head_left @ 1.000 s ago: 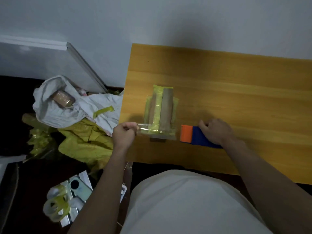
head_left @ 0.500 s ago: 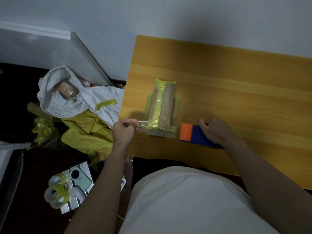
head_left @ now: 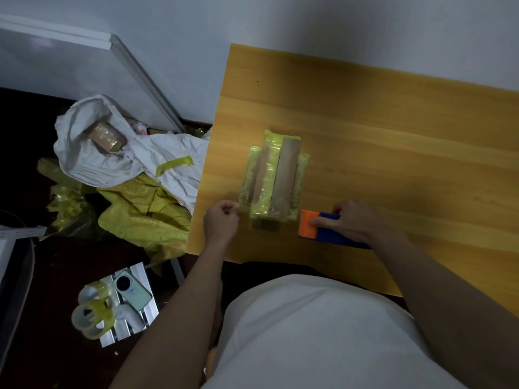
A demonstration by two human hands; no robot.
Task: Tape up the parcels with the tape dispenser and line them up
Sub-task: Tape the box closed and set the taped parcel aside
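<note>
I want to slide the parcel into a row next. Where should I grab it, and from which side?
Probably across its long side edges near the middle, coming from above. The parcel lies flat and narrow on the table, its long axis running away from the person, with the left hand and the tape dispenser crowding its near end.

A brown cardboard parcel [head_left: 273,179] banded lengthwise with yellow-green tape lies flat near the tabletop's [head_left: 393,130] left edge at mid-frame, its long axis running up the frame, and just to its lower right lies the blue tape dispenser [head_left: 334,230] with its orange end [head_left: 308,223] toward the parcel.
</note>
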